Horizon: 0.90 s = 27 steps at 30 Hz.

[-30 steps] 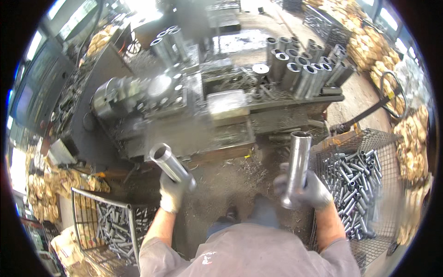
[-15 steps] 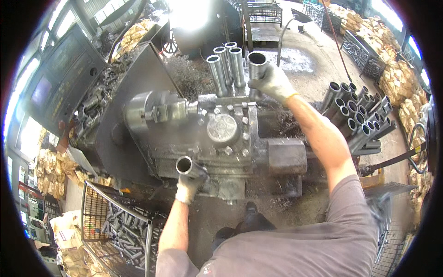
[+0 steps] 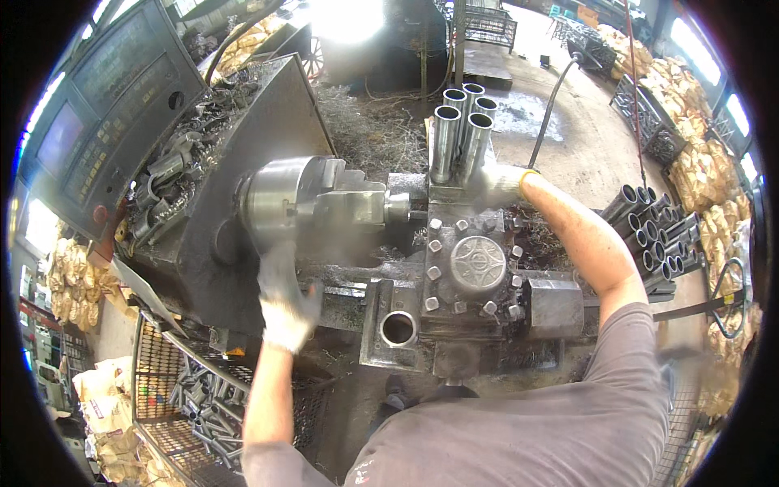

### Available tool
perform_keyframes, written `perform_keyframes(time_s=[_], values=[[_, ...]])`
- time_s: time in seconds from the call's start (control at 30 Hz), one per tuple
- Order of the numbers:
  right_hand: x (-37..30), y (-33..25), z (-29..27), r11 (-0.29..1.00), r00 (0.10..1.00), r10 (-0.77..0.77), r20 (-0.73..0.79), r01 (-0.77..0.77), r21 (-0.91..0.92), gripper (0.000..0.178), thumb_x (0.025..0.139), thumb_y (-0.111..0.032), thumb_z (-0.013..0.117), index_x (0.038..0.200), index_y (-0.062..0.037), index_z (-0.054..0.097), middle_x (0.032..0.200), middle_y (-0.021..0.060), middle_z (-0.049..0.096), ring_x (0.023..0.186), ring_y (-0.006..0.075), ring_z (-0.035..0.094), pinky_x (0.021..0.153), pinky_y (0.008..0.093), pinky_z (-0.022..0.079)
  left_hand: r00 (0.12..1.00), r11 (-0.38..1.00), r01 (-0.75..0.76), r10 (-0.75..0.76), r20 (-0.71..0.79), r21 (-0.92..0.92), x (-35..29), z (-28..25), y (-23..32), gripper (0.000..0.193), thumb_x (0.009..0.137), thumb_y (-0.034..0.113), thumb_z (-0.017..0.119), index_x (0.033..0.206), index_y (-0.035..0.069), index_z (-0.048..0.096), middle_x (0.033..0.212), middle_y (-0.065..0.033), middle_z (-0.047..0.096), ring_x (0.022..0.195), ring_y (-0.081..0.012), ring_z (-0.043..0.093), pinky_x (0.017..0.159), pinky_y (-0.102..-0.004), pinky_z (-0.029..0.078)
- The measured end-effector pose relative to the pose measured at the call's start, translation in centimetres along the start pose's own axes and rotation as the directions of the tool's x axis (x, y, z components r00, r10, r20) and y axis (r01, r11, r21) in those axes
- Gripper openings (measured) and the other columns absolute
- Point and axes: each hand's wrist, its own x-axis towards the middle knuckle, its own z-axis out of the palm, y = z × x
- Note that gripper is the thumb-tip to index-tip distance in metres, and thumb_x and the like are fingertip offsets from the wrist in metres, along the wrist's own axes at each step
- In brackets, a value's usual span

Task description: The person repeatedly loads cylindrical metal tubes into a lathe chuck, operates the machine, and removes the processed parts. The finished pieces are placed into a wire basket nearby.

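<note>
My left hand (image 3: 286,304), in a pale work glove, reaches up to the underside of the lathe's metal chuck (image 3: 280,195). Its fingers are stretched and blurred, the thumb stands apart, and nothing shows in it. Whether the fingertips touch the chuck I cannot tell. My right hand (image 3: 501,183), gloved too, is beside several upright steel tubes (image 3: 445,146) at the back of the carriage; its fingers are blurred and partly hidden. A single steel tube (image 3: 398,329) stands at the carriage's front left. Between them sits the round-capped tool post (image 3: 479,264).
A slanted metal guard (image 3: 219,178) and a control panel (image 3: 122,105) stand left. A wire basket (image 3: 154,373) holds small tube pieces at lower left. More tubes (image 3: 649,231) are stacked at right, near a black hose (image 3: 690,308). Metal shavings (image 3: 373,130) lie behind the lathe.
The tube from my left hand now stands at the carriage's front, and that hand has moved up to the chuck. My right hand has lowered; its tube now appears among the upright ones.
</note>
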Motion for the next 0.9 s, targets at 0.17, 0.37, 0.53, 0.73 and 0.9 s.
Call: perform_keyframes(time_s=[0.17, 0.37, 0.53, 0.73, 0.9], values=[[7.1, -0.4, 2.1, 0.976, 0.806, 0.052, 0.59, 0.084, -0.2, 0.035, 0.099, -0.009, 0.057, 0.126, 0.0082, 0.07, 0.119, 0.0227, 0.077, 0.101, 0.0299, 0.077, 0.087, 0.0391, 0.067, 0.96, 0.93, -0.233, 0.266, -0.084, 0.286, 11.6, 3.8, -5.6, 0.1, 0.063, 0.013, 0.09, 0.151, -0.002, 0.047, 0.147, -0.0266, 0.054, 0.142, -0.0501, 0.048, 0.125, -0.0566, 0.035], [7.4, -1.7, -0.2, 0.939, 0.885, -0.167, -0.435, 0.277, 0.203, 0.053, 0.098, -0.021, 0.07, 0.149, -0.0065, 0.06, 0.128, 0.0163, 0.074, 0.108, 0.0253, 0.075, 0.101, 0.0387, 0.061, 0.953, 0.921, -0.224, 0.138, 0.271, 0.318, 16.2, 2.2, -4.7, 0.097, 0.066, 0.029, 0.087, 0.151, 0.001, 0.05, 0.153, -0.0234, 0.055, 0.141, -0.0418, 0.054, 0.124, -0.0511, 0.038], [6.2, -10.3, -2.7, 0.968, 0.979, -0.104, 0.178, 0.058, 0.245, 0.08, 0.089, -0.031, 0.083, 0.155, 0.0005, 0.05, 0.148, 0.022, 0.063, 0.132, 0.0317, 0.064, 0.109, 0.0396, 0.056, 0.857, 0.968, -0.138, 0.011, 0.516, 0.208, 19.4, 0.0, -5.1, 0.101, 0.063, 0.035, 0.09, 0.149, 0.001, 0.051, 0.149, -0.0216, 0.059, 0.139, -0.0412, 0.056, 0.118, -0.0483, 0.045], [10.1, -7.4, 0.1, 0.917, 0.912, -0.194, 0.361, 0.038, 0.397, 0.063, 0.087, -0.023, 0.086, 0.138, 0.0027, 0.062, 0.12, 0.019, 0.076, 0.096, 0.0252, 0.079, 0.082, 0.0397, 0.068, 0.985, 0.988, -0.114, 0.098, 0.145, 0.105, 17.2, 3.4, -8.1, 0.093, 0.069, 0.02, 0.084, 0.153, 0.001, 0.049, 0.136, -0.0245, 0.067, 0.132, -0.0418, 0.061, 0.115, -0.0486, 0.048], [11.6, -10.0, 2.0, 0.986, 0.932, -0.167, 0.321, 0.158, 0.054, 0.081, 0.089, -0.061, 0.078, 0.131, 0.0069, 0.065, 0.122, 0.0174, 0.075, 0.089, 0.0297, 0.074, 0.084, 0.0391, 0.061, 0.963, 0.967, -0.229, 0.242, -0.123, 0.109, 14.6, 4.5, -8.7, 0.089, 0.07, 0.013, 0.078, 0.154, 0.003, 0.049, 0.137, -0.0262, 0.064, 0.132, -0.0469, 0.058, 0.118, -0.0542, 0.042]])
